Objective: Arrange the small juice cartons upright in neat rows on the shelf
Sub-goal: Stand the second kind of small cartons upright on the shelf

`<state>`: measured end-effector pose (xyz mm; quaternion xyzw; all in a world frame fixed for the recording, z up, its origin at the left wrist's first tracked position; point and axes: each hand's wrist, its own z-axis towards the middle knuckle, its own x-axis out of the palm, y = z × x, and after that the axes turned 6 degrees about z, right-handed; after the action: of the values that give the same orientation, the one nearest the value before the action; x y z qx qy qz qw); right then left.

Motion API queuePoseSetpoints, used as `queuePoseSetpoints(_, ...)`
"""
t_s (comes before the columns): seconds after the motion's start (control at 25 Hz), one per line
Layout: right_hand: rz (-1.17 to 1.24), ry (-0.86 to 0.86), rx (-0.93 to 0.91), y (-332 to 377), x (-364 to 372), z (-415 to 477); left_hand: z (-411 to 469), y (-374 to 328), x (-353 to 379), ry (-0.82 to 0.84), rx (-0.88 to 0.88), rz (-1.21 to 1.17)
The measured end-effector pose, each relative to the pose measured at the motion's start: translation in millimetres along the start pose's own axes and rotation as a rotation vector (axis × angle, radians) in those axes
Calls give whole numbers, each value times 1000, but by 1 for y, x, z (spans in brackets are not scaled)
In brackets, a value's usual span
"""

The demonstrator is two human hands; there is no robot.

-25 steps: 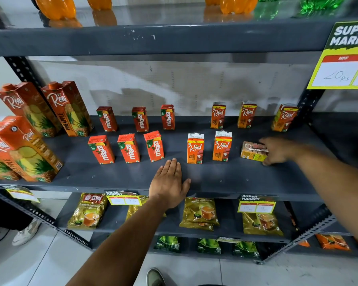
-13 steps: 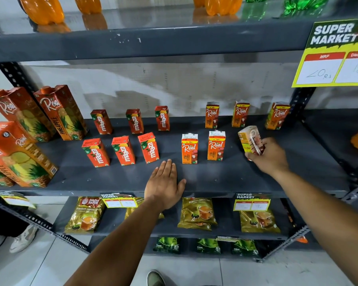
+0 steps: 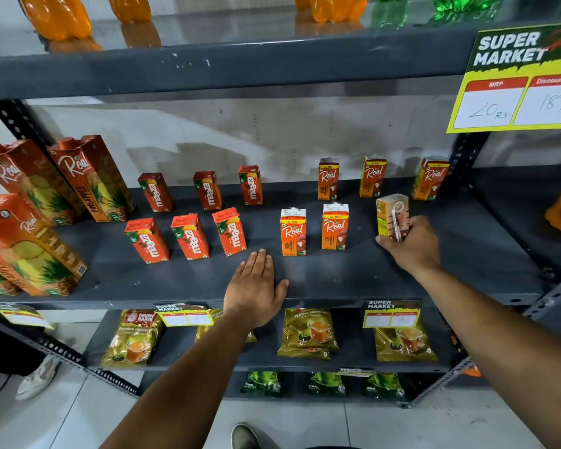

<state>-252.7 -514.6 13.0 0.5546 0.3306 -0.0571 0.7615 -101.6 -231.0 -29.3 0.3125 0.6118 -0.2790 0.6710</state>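
On the dark grey shelf [image 3: 337, 277] small juice cartons stand upright in two rows. Red Maaza cartons are on the left, such as the front one [image 3: 230, 232]. Orange Real cartons are on the right, such as the front one [image 3: 335, 225]. My right hand [image 3: 410, 243] grips a small Real carton [image 3: 392, 215] from its right side. That carton stands upright at the right end of the front row, its back with the straw facing me. My left hand [image 3: 256, 288] lies flat on the shelf's front edge, fingers apart, holding nothing.
Large Real pineapple cartons [image 3: 91, 176] lean at the shelf's left end. An upper shelf with orange bottles [image 3: 55, 14] hangs overhead. A price sign [image 3: 518, 79] sits top right. Tea pouches [image 3: 308, 332] fill the lower shelf. A shelf post [image 3: 463, 157] stands on the right.
My right hand picked up the carton that lay on its side, turned it upright and brought it down in line with the front row. My left hand stayed put.
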Motion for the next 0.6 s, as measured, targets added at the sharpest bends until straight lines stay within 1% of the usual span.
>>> queuePoseSetpoints(0.16,-40,62,5,2,-2,2,0,0,-1,-6,-4,-3)
queuePoseSetpoints(0.24,-121,57,-84,4,-10,6,0,0,-1,-9,-4,-2)
queuePoseSetpoints(0.32,-318,43,-311,6,-26,14,0,0,0,-11,-6,-3)
queuePoseSetpoints(0.4,-584,73,-634,11,-44,26,0,0,0,-13,-5,0)
queuePoseSetpoints(0.52,-921,183,-1052,27,-67,42,0,0,1,-12,-3,-1)
queuePoseSetpoints(0.6,-1102,294,-1214,39,-75,47,0,0,1,-10,-1,-3)
